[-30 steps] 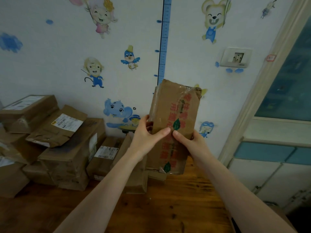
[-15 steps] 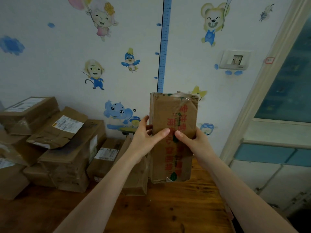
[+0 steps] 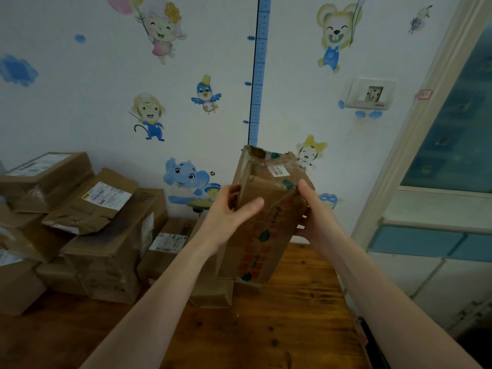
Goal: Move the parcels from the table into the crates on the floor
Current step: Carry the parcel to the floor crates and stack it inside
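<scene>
I hold a brown cardboard parcel (image 3: 269,217) with red print, green leaf marks and clear tape upright in the air above the wooden table (image 3: 266,328). My left hand (image 3: 229,214) grips its left side, thumb across the front face. My right hand (image 3: 316,222) grips its right side. The parcel is tilted so its taped top end with a small white label leans towards me. A pile of several more brown parcels (image 3: 106,235) lies on the table's left half against the wall. No crates are in view.
A wall with cartoon stickers and a blue height chart (image 3: 259,75) stands close behind the table. A socket (image 3: 371,94) is on the wall at the right. A door frame (image 3: 415,129) and blue-white cabinets (image 3: 439,249) stand right of the table's edge.
The parcel has come lower and its top has tipped towards me, so the top end now shows. My right hand has slid from the front face to the right side.
</scene>
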Demonstrator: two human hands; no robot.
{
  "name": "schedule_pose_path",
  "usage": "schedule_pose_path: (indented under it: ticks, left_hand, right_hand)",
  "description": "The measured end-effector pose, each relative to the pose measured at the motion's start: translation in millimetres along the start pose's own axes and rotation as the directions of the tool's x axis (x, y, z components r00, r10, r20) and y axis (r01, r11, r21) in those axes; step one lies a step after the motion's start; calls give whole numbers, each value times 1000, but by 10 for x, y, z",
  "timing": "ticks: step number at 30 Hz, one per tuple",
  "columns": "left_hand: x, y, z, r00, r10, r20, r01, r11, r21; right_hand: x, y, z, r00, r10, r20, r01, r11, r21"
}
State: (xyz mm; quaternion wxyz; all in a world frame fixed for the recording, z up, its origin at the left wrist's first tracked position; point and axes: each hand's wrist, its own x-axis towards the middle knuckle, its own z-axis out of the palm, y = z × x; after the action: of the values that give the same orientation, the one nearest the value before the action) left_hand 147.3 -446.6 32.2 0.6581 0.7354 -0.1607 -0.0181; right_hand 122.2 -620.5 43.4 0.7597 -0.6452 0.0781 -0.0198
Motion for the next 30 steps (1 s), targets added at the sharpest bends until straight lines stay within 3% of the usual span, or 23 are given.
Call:
schedule_pose_path:
  ticks: [3,7,13,16,20,24,26,30]
  left_hand:
    - [-12,41,16,999,-44,-32,42,997,-63]
    - [11,93,-14,997,-51,65,63,979,-194]
    - [51,-17,6,990,-91,110,107,984,-141]
    - [41,-15,4,992,-101,76,111,984,-140]
    - [30,22,24,997,-75,-19,72,989,-131]
    - [51,-31,11,989,-143,-32,131,959,-250]
    - [80,-36,1,977,-202,-68,176,945,-274]
    - [58,-101,75,974,-162,-157,139,979,-151]
  right_hand:
    - [-2,32,-33,1000,24,-18,-23,998,52]
    - [-17,86,-66,999,38,23,-40,994,103]
    - [13,144,-59,1000,-23,-18,23,1000,11]
    - [13,190,-89,999,-37,-26,37,999,-30]
    - [21,200,-120,995,-82,65,87,992,-91]
    - [34,193,-186,990,-71,126,90,985,-149]
    - [44,219,-207,992,-49,118,64,990,-126]
    - [56,210,-129,1000,29,13,-28,999,-42]
